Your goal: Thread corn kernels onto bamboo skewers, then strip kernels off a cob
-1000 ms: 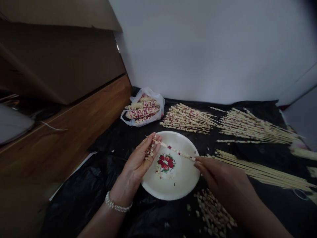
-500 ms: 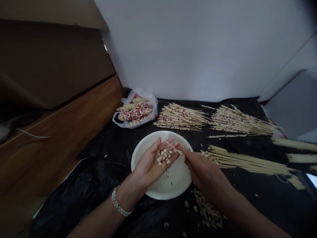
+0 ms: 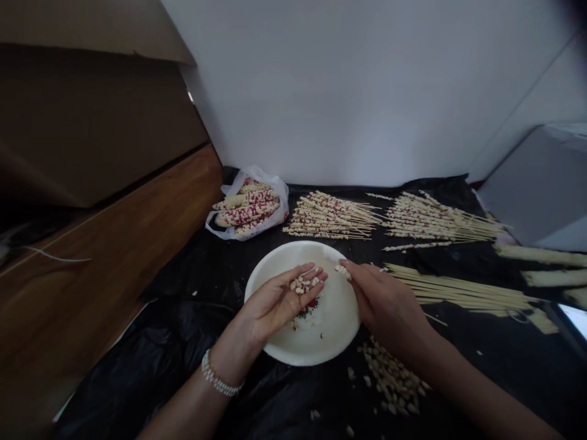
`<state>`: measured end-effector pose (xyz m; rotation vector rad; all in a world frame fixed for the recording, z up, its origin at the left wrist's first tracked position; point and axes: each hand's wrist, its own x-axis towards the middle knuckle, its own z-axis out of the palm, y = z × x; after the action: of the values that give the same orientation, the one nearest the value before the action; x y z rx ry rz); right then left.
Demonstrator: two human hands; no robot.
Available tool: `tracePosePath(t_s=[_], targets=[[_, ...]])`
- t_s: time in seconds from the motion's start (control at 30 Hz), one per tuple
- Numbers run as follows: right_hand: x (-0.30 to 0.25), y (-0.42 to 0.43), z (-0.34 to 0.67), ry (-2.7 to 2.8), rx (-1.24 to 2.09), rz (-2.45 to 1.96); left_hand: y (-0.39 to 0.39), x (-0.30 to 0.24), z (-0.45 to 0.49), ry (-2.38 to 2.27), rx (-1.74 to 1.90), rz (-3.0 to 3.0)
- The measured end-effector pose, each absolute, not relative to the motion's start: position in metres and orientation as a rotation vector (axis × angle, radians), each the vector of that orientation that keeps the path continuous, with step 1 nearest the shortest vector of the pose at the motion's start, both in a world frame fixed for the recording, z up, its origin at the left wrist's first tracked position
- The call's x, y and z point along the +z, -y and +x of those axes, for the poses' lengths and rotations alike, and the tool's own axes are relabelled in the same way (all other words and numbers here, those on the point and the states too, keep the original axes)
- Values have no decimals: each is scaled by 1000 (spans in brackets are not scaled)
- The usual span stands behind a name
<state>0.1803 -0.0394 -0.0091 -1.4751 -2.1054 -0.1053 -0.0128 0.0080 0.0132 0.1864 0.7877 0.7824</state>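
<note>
Left hand (image 3: pixel 270 308) is open, palm up, with a little heap of corn kernels (image 3: pixel 301 285) in it, right over a white plate (image 3: pixel 342 333). Right hand (image 3: pixel 387 305) has its grip pinched shut on a few more kernels (image 3: pixel 342 271), sitting just right of the left fingertips (image 3: pixel 318 276) and slightly farther out. Nearby there's a loose kernel pile (image 3: pixel 389 379) and bare skewers (image 3: pixel 452 291). Farther back are loaded skewers (image 3: pixel 330 219) and cobs (image 3: pixel 245 211) in a plastic bag (image 3: pixel 280 194).

From here I can see a white wall (image 3: pixel 358 91) ahead, a wooden panel (image 3: pixel 114 244) on the left beneath a cardboard carton (image 3: pixel 92 122) (that corner sits rather dim), and a grey box (image 3: pixel 536 189) at right.
</note>
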Motion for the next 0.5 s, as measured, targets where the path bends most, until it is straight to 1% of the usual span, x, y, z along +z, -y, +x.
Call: tracePosePath(t_s=[0.13,0.27,0.5], targets=[[-13,42,177,2031,-291,-1556,-11,10,-17,-696,788,116],[-18,46,174,2045,-502,-1588,-10,7,-16,-733,795,204],[-24,52,179,2058,-545,-1576,-6,12,-17,-792,865,191]])
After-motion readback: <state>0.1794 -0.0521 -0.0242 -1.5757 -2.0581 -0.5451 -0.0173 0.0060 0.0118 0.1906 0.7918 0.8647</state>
